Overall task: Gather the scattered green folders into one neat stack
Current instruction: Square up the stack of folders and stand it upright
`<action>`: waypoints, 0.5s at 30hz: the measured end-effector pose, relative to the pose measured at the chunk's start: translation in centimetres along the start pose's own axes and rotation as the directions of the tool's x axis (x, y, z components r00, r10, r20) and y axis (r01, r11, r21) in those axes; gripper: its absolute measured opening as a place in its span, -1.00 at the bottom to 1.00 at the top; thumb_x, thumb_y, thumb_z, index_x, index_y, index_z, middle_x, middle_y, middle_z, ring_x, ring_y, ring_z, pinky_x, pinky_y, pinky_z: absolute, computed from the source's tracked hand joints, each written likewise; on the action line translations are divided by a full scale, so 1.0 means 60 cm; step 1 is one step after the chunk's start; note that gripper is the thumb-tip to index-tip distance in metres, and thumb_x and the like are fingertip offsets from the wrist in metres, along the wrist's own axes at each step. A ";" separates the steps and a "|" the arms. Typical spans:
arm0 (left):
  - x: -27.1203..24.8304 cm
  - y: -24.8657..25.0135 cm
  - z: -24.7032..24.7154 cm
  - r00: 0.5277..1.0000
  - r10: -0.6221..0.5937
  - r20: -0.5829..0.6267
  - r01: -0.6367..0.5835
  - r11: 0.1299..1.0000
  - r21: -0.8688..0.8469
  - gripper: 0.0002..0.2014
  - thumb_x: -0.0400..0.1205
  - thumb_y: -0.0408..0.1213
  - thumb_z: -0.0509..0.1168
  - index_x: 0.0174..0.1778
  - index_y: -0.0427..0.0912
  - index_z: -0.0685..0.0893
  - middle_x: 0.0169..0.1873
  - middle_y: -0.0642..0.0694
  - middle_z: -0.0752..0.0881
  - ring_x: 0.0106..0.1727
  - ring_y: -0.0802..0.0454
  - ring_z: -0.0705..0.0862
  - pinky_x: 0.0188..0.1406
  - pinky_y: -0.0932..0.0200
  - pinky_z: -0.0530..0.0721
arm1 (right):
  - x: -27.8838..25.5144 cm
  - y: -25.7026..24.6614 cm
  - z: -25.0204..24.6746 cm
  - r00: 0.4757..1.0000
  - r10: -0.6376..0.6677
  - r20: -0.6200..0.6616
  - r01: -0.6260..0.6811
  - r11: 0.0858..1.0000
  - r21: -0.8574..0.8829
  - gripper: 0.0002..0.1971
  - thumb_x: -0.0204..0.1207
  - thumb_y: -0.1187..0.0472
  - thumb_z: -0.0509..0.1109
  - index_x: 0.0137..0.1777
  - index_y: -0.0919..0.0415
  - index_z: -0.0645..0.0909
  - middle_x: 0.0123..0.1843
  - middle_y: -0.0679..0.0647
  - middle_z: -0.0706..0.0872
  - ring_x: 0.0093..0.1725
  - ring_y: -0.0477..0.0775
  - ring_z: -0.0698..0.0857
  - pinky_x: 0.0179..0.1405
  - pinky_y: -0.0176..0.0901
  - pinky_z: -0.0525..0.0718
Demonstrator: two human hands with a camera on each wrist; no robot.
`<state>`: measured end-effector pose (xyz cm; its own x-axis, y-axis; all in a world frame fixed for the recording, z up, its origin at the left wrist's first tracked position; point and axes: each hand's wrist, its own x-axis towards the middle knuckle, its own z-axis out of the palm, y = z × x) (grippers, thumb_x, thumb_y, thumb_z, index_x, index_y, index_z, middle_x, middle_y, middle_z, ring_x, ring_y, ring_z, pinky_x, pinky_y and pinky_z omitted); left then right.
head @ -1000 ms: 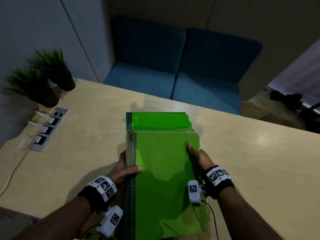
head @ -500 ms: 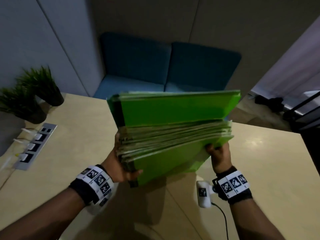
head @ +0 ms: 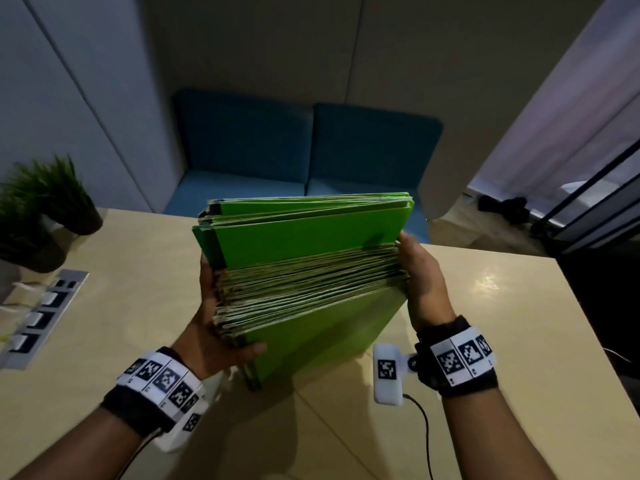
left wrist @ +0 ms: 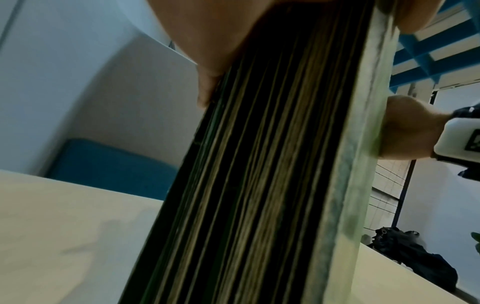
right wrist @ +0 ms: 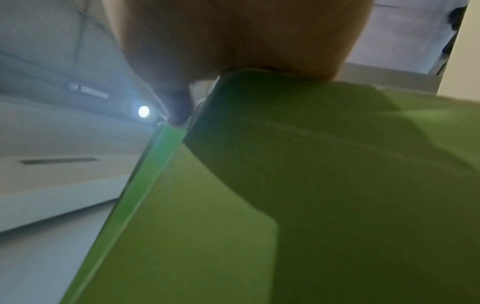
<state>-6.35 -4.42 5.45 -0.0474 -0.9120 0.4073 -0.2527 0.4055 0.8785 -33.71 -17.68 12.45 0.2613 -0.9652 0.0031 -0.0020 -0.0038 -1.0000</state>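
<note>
A: You're holding the whole stack of green folders (head: 304, 271) upright in the middle of the frame, one corner tipping down toward the counter (head: 121, 271).

B: And your left hand (head: 214, 327) is wrapping round the stack's left edge, thumb curling over the front cover down low.

A: Your right hand (head: 420, 282) is clamping the right edge, fingers hidden behind the stack. The right wrist view is showing a green cover filling most of the frame.

B: The left wrist view is looking straight along the layered page edges.

A: Upper left, potted plants (head: 45, 209) are standing by a power strip (head: 41, 317). A blue sofa (head: 304, 157) is sitting past the counter's far edge.
</note>
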 end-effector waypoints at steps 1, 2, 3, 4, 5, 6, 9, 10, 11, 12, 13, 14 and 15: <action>-0.001 -0.003 0.000 1.000 0.005 -0.008 -0.005 1.000 -0.014 0.51 0.07 -0.83 0.56 0.58 -0.05 -0.45 0.57 0.30 0.32 0.56 0.27 0.35 0.45 0.35 0.43 | 0.004 0.003 0.003 0.998 0.012 -0.054 -0.015 0.998 -0.054 -0.33 0.43 -0.39 0.31 0.30 0.13 0.68 0.16 0.11 0.80 0.20 0.18 0.74 0.32 0.28 0.61; 0.000 0.002 -0.001 1.000 -0.007 0.011 0.007 0.999 -0.036 0.50 0.05 -0.85 0.54 0.57 -0.10 -0.46 0.58 0.24 0.33 0.57 0.21 0.36 0.48 0.29 0.43 | 0.009 0.007 0.005 0.996 0.010 -0.093 -0.019 0.996 -0.089 -0.42 0.45 -0.29 0.35 0.28 0.13 0.70 0.13 0.09 0.82 0.18 0.17 0.75 0.31 0.29 0.61; 0.002 0.005 -0.003 1.000 -0.015 0.022 0.016 0.999 -0.046 0.50 0.05 -0.83 0.55 0.58 -0.12 -0.46 0.58 0.19 0.33 0.58 0.15 0.36 0.49 0.25 0.43 | 0.013 0.009 0.005 0.993 0.016 -0.118 -0.027 0.995 -0.096 -0.52 0.52 -0.15 0.33 0.30 0.14 0.70 0.11 0.07 0.82 0.16 0.13 0.76 0.30 0.24 0.63; 0.007 0.011 -0.004 1.000 -0.022 0.016 0.023 0.998 -0.054 0.50 0.07 -0.77 0.59 0.59 -0.15 -0.46 0.59 0.15 0.32 0.58 0.11 0.36 0.50 0.21 0.43 | 0.016 0.012 0.003 0.993 0.043 -0.112 -0.050 0.997 -0.054 -0.61 0.60 0.02 0.30 0.34 0.17 0.67 0.11 0.04 0.83 0.15 0.07 0.76 0.27 0.15 0.64; 0.007 0.010 -0.005 0.999 -0.044 0.007 0.045 0.997 -0.067 0.50 0.08 -0.70 0.62 0.59 -0.21 -0.48 0.59 0.13 0.32 0.59 0.07 0.37 0.50 0.16 0.43 | 0.017 0.013 -0.002 0.994 0.084 -0.066 -0.082 0.996 0.025 -0.64 0.65 0.16 0.25 0.40 0.20 0.62 0.15 0.03 0.81 0.17 0.04 0.75 0.26 0.06 0.62; 0.007 0.010 -0.006 0.998 -0.059 -0.003 0.059 0.996 -0.074 0.48 0.10 -0.65 0.61 0.59 -0.29 -0.48 0.59 0.12 0.32 0.59 0.04 0.37 0.51 0.12 0.44 | 0.018 0.011 -0.009 0.992 0.124 0.011 -0.124 0.988 0.093 -0.62 0.68 0.23 0.21 0.47 0.21 0.55 0.24 0.07 0.78 0.25 0.05 0.73 0.30 0.02 0.58; 0.000 0.013 -0.001 0.996 -0.077 -0.035 0.076 0.997 -0.029 0.44 0.18 -0.49 0.63 0.63 -0.18 -0.44 0.59 0.17 0.33 0.58 0.07 0.38 0.48 0.13 0.47 | 0.017 0.009 -0.028 0.968 0.189 0.165 -0.210 0.970 0.120 -0.54 0.67 0.12 0.20 0.57 0.13 0.43 0.46 0.11 0.62 0.46 0.15 0.57 0.52 0.13 0.41; 0.001 0.023 0.003 0.995 -0.080 -0.052 0.079 0.997 -0.014 0.39 0.21 -0.42 0.60 0.65 -0.01 -0.38 0.57 0.22 0.34 0.57 0.14 0.39 0.47 0.19 0.48 | 0.016 0.008 -0.029 0.967 0.196 0.162 -0.210 0.975 0.078 -0.51 0.65 0.02 0.23 0.56 0.11 0.45 0.47 0.07 0.62 0.48 0.12 0.55 0.56 0.17 0.37; 0.001 0.028 0.005 0.996 -0.075 -0.049 0.074 0.997 -0.021 0.32 0.23 -0.38 0.57 0.66 0.14 -0.30 0.56 0.28 0.33 0.55 0.20 0.39 0.46 0.25 0.47 | 0.012 0.004 -0.027 0.967 0.202 0.157 -0.209 0.977 0.030 -0.45 0.60 -0.14 0.27 0.54 0.09 0.48 0.46 0.03 0.63 0.48 0.08 0.55 0.58 0.19 0.34; 0.002 0.033 0.008 0.996 -0.068 -0.053 0.066 0.997 -0.032 0.28 0.23 -0.36 0.55 0.66 0.21 -0.23 0.56 0.32 0.32 0.55 0.25 0.38 0.45 0.30 0.45 | 0.008 0.000 -0.024 0.965 0.208 0.161 -0.207 0.978 -0.019 -0.34 0.53 -0.31 0.28 0.51 0.07 0.52 0.44 0.02 0.64 0.47 0.06 0.56 0.58 0.22 0.34; 0.005 0.035 0.009 0.997 -0.058 -0.060 0.056 0.998 -0.032 0.26 0.24 -0.35 0.54 0.66 0.20 -0.21 0.56 0.34 0.30 0.55 0.27 0.37 0.46 0.32 0.43 | 0.006 -0.001 -0.022 0.966 0.203 0.163 -0.195 0.979 -0.063 -0.26 0.48 -0.43 0.23 0.50 0.05 0.53 0.43 0.02 0.65 0.47 0.05 0.57 0.58 0.24 0.34; 0.006 0.036 0.010 0.997 -0.048 -0.063 0.046 0.998 -0.031 0.26 0.24 -0.37 0.54 0.66 0.12 -0.23 0.57 0.33 0.28 0.55 0.27 0.35 0.46 0.33 0.43 | 0.003 -0.007 -0.021 0.972 0.173 0.158 -0.158 0.982 -0.105 -0.23 0.48 -0.48 0.13 0.51 0.04 0.51 0.44 0.02 0.65 0.47 0.04 0.57 0.57 0.24 0.35; 0.008 0.032 0.010 0.998 -0.035 -0.059 0.034 0.999 -0.030 0.30 0.22 -0.44 0.57 0.65 -0.04 -0.28 0.58 0.30 0.26 0.56 0.26 0.34 0.46 0.33 0.42 | 0.000 -0.017 -0.018 0.983 0.123 0.136 -0.103 0.985 -0.141 -0.20 0.49 -0.50 0.05 0.54 0.03 0.46 0.47 0.03 0.61 0.49 0.03 0.55 0.58 0.23 0.34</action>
<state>-7.46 -4.10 7.18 0.0191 -0.9206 0.3901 -0.2247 0.3763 0.8988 -34.77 -17.96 13.48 0.3881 -0.9138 -0.1198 -0.1650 0.0590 -0.9845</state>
